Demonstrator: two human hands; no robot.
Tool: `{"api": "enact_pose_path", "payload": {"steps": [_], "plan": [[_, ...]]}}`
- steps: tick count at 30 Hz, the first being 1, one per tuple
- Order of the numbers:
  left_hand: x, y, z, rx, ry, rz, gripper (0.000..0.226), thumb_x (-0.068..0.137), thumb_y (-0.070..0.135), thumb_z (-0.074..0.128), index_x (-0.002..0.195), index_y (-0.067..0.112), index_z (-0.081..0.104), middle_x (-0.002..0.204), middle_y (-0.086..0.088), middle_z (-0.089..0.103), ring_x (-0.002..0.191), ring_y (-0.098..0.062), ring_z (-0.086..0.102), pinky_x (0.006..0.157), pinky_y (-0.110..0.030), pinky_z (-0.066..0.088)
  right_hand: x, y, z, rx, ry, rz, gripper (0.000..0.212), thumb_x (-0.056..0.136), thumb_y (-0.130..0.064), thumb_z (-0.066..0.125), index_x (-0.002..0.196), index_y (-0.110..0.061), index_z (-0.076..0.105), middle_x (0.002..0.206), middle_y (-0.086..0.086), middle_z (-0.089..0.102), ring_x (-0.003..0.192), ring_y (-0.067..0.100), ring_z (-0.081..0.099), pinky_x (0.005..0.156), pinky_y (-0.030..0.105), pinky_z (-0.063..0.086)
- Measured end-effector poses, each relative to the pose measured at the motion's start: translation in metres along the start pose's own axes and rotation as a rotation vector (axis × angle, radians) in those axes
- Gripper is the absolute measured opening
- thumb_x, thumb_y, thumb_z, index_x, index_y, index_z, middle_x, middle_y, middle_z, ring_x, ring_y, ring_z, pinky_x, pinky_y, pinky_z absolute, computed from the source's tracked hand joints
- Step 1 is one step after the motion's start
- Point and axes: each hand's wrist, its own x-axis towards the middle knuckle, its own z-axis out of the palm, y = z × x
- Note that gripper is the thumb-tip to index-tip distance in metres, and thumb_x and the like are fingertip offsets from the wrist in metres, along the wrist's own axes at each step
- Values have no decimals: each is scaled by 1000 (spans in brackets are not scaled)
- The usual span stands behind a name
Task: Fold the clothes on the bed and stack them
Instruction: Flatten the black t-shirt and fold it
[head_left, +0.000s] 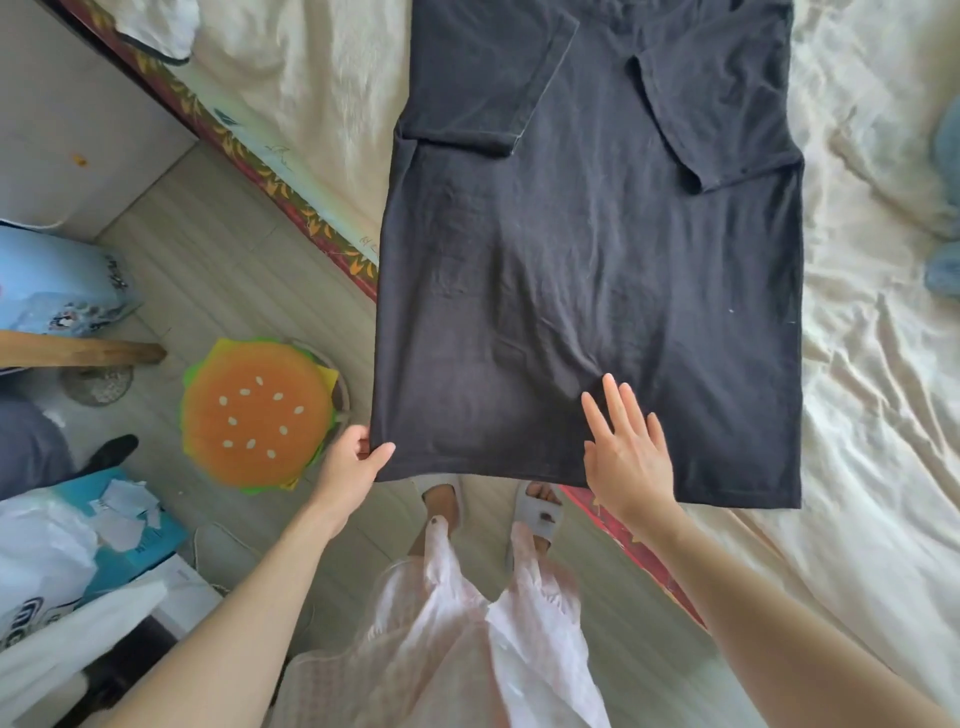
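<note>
A black T-shirt (587, 249) lies spread on the cream bed sheet (878, 395), both sleeves folded inward over its body. Its lower part hangs past the bed's edge toward me. My left hand (353, 462) pinches the shirt's bottom left hem corner between thumb and fingers. My right hand (626, 452) lies flat with straight fingers on the cloth near the bottom hem, about mid-width.
The bed's red patterned edge (291, 202) runs diagonally at the left. On the wooden floor stand a burger-shaped cushion (257, 415), a blue box with paper scraps (130, 514) and bags at the left. A blue plush item (945, 265) lies on the bed's right side.
</note>
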Motion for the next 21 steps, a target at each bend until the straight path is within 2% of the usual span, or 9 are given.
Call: {"api": "enact_pose_path", "payload": {"steps": [3, 6, 11, 14, 16, 18, 19, 21], "plan": [[-16, -5, 6, -48, 42, -24, 17, 95, 5, 53, 83, 17, 58, 92, -4, 64, 85, -18, 62, 86, -37, 51, -15, 27, 9, -38, -27, -29, 61, 97, -24, 41, 152, -20, 13, 160, 4, -7, 147, 22, -5, 118, 42, 9], [-33, -7, 15, -111, 159, -23, 24, 99, 16, 48, 77, 4, 49, 82, -4, 53, 76, -16, 61, 81, -31, 51, -36, 58, 18, -62, -44, -55, 60, 98, -25, 39, 152, -21, 13, 160, 5, -7, 147, 21, -6, 119, 40, 4], [-58, 5, 31, -412, 307, -31, 24, 102, 19, 42, 112, -1, 52, 110, -14, 56, 96, -28, 59, 88, -37, 49, -71, 113, 31, -88, -79, -52, 58, 100, -24, 34, 153, -24, 11, 160, 1, -9, 147, 19, -8, 120, 40, 3], [-71, 16, 40, -530, 365, -36, 29, 102, 16, 42, 123, -3, 47, 115, -14, 53, 99, -29, 59, 90, -38, 49, -87, 139, 36, -94, -119, -68, 52, 100, -25, 34, 150, -21, 22, 160, 1, -5, 147, 19, -5, 119, 39, 6], [-78, 22, 44, -551, 382, -24, 32, 102, 13, 41, 127, -6, 44, 118, -15, 51, 100, -31, 57, 91, -39, 48, -95, 148, 34, -64, -99, -51, 42, 100, -23, 35, 141, -18, 43, 160, 2, 11, 147, 19, 7, 116, 37, 16], [-83, 24, 47, -539, 399, -17, 32, 102, 9, 40, 129, -7, 43, 119, -16, 50, 100, -30, 57, 91, -38, 48, -98, 153, 29, 77, 65, 24, 33, 97, -15, 40, 123, -12, 61, 146, 9, 42, 136, 27, 35, 105, 40, 34], [-85, 24, 48, -534, 415, -14, 32, 101, 8, 41, 129, -7, 44, 119, -16, 50, 99, -29, 57, 90, -37, 48, -98, 156, 26, 194, 184, 89, 29, 96, -11, 43, 117, -8, 63, 133, 11, 54, 124, 31, 47, 97, 41, 40], [-87, 24, 46, -539, 447, -7, 31, 101, 7, 43, 128, -7, 46, 117, -15, 52, 98, -28, 57, 87, -35, 48, -92, 163, 20, 433, 329, 256, 28, 95, -16, 49, 120, -5, 57, 120, 12, 57, 110, 31, 53, 87, 39, 44]]}}
